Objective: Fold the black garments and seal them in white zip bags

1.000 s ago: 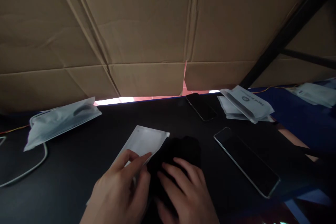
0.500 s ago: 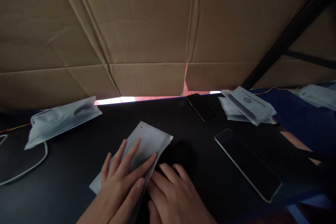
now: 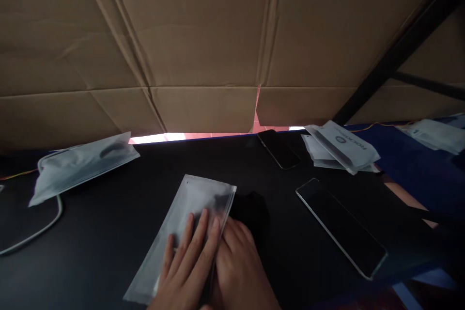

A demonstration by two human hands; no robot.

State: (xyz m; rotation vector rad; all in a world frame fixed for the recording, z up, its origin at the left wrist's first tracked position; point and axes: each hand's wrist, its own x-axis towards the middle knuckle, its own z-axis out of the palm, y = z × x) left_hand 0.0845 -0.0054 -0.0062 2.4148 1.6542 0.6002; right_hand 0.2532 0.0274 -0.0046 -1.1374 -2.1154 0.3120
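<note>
A frosted zip pouch (image 3: 174, 218) lies slanted on the black tabletop in front of me. My left hand (image 3: 192, 256) rests flat on top of it, fingers stretched out. Close against the pouch's right edge is my right hand (image 3: 240, 261), its fingers curled together and their tips hidden under or inside the pouch. What they hold, if anything, I cannot make out. A black, soft-looking shape (image 3: 254, 210) sits just beyond the right hand; its kind does not show. Through the frosted film a darker patch shows near the upper right corner.
At the left lies a filled frosted pouch (image 3: 85, 167) beside a white cable (image 3: 39, 237). To the right are a dark phone (image 3: 279, 149), a larger phone (image 3: 341, 227) and stacked printed pouches (image 3: 343, 147). A cardboard wall (image 3: 203, 34) stands behind; a black bar (image 3: 395, 53) slants at right.
The pouch has turned more upright and slid slightly toward me. My left hand has moved right and down across it, fingers closer together. My right hand's fingers have gone further behind the pouch's edge.
</note>
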